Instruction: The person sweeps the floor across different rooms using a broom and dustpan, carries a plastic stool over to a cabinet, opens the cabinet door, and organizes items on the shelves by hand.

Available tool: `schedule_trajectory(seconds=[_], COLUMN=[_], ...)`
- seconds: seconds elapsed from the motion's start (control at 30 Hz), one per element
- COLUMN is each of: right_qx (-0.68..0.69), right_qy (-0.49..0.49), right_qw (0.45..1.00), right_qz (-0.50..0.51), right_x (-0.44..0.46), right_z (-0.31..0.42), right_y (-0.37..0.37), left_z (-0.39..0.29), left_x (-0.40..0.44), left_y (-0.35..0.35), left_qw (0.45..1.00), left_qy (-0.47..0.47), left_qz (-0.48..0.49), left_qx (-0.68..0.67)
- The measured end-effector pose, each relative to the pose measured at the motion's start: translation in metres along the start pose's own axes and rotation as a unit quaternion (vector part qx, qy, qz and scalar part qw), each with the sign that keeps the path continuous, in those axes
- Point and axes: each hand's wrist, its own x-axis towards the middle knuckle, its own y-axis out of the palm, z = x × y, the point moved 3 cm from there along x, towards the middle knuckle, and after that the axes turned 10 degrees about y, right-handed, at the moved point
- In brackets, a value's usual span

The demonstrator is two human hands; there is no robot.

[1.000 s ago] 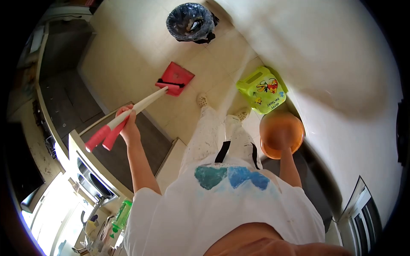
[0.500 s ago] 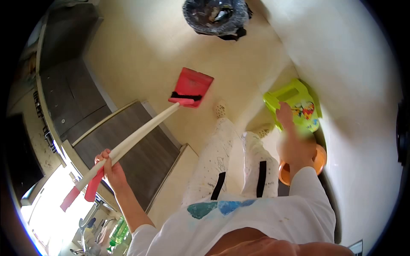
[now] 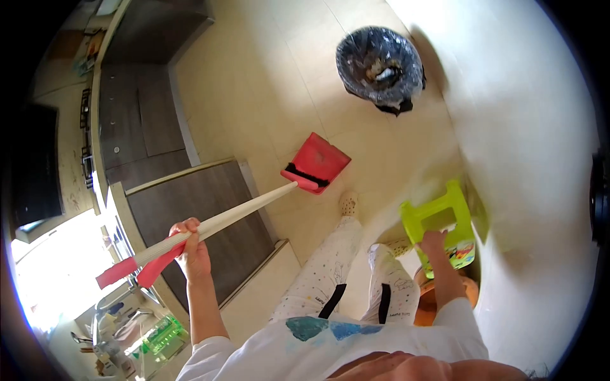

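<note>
Tilting the green stool (image 3: 432,207), the right hand (image 3: 434,244) curls round its edge, away from the orange basin (image 3: 471,291) it reached into before; the left hand (image 3: 193,255) stays closed round broom and dustpan handles (image 3: 238,214), floor (image 3: 273,95) between dustpan (image 3: 321,159) and wall-side bin (image 3: 356,46).

White tee (image 3: 394,360), sleeves (image 3: 462,330) short and loose, teal patch (image 3: 306,327) and blue patch (image 3: 352,330) side by side near the hem. White trousers (image 3: 321,273) with small scattered dark specks, some line drawings, a bit of dark lettering low on the thighs, too small to read. Two black straps (image 3: 332,301), one per leg. Beige clogs (image 3: 348,203) with small holes across the top, rounded toes. Both hands bare, no gloves, forearms uncovered
</note>
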Motion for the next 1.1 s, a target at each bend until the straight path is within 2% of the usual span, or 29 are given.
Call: schedule_trajectory(seconds=[0.07,0.13,0.2,0.23,0.3,0.33,0.4,0.43,0.5,0.53,0.6,0.63,0.67,0.73,0.8,0.87,0.93,1.0,1.03,1.07,1.1], right_qx=[0.009,-0.003,0.070,0.060,0.203,0.187,0.195,0.184,0.341,0.328,0.373,0.418,0.409,0.560,0.580,0.663,0.673,0.728,0.708,0.727,0.732], right_qy=[0.002,0.002,-0.052,-0.046,-0.134,-0.132,-0.034,-0.035,-0.084,-0.093,-0.010,-0.027,-0.039,-0.107,-0.119,-0.175,-0.185,-0.186,-0.178,-0.181,-0.186], right_qw=[1.000,1.000,0.993,0.993,0.911,0.909,0.963,0.961,0.886,0.885,0.887,0.864,0.865,0.743,0.737,0.649,0.655,0.614,0.640,0.617,0.618], right_qz=[-0.027,0.015,-0.074,-0.093,-0.333,-0.350,-0.185,-0.206,-0.303,-0.318,-0.273,-0.281,-0.289,-0.350,-0.327,-0.331,-0.291,-0.241,-0.240,-0.241,-0.218], right_x=[-0.036,-0.070,-0.107,-0.119,-0.147,-0.163,-0.188,-0.199,-0.221,-0.232,-0.247,-0.253,-0.247,-0.236,-0.251,-0.271,-0.249,-0.227,-0.222,-0.220,-0.215], right_z=[0.000,0.002,0.004,0.007,0.017,0.024,0.036,0.040,0.046,0.049,0.049,0.051,0.050,0.047,0.059,0.078,0.080,0.084,0.087,0.093,0.097], right_y=[-0.017,-0.049,-0.089,-0.101,-0.139,-0.166,-0.212,-0.233,-0.272,-0.293,-0.328,-0.344,-0.351,-0.368,-0.391,-0.425,-0.440,-0.447,-0.461,-0.474,-0.487], left_z=[0.001,-0.001,-0.001,-0.003,-0.005,-0.005,-0.004,-0.002,-0.010,-0.016,-0.027,-0.031,-0.035,-0.046,-0.071,-0.080,-0.090,-0.104,-0.109,-0.119,-0.126], left_x=[-0.001,-0.002,-0.002,-0.002,-0.002,-0.002,-0.002,-0.001,0.003,0.006,0.016,0.021,0.026,0.040,0.054,0.070,0.088,0.103,0.113,0.122,0.130], left_y=[-0.005,-0.005,-0.006,-0.008,-0.009,-0.010,-0.016,-0.023,-0.034,-0.040,-0.052,-0.058,-0.062,-0.070,-0.080,-0.085,-0.085,-0.087,-0.089,-0.088,-0.088], left_qw=[1.000,1.000,1.000,0.999,0.999,0.999,0.998,0.998,0.998,0.997,0.997,0.996,0.995,0.992,0.987,0.989,0.991,0.984,0.983,0.980,0.973], left_qy=[-0.005,-0.002,-0.005,-0.024,-0.039,-0.032,-0.040,-0.048,-0.062,-0.072,-0.059,-0.056,-0.055,-0.025,-0.064,-0.045,-0.029,-0.023,-0.017,0.007,0.014], left_qz=[-0.001,-0.018,-0.021,-0.028,-0.025,-0.018,-0.016,-0.012,-0.017,-0.025,-0.055,-0.066,-0.075,-0.109,-0.142,-0.136,-0.129,-0.173,-0.179,-0.196,-0.228], left_qx=[-0.011,0.002,0.016,0.010,-0.015,-0.034,-0.045,-0.025,0.014,0.029,0.001,-0.019,-0.036,-0.061,-0.035,-0.022,-0.008,-0.030,-0.043,-0.035,-0.037])
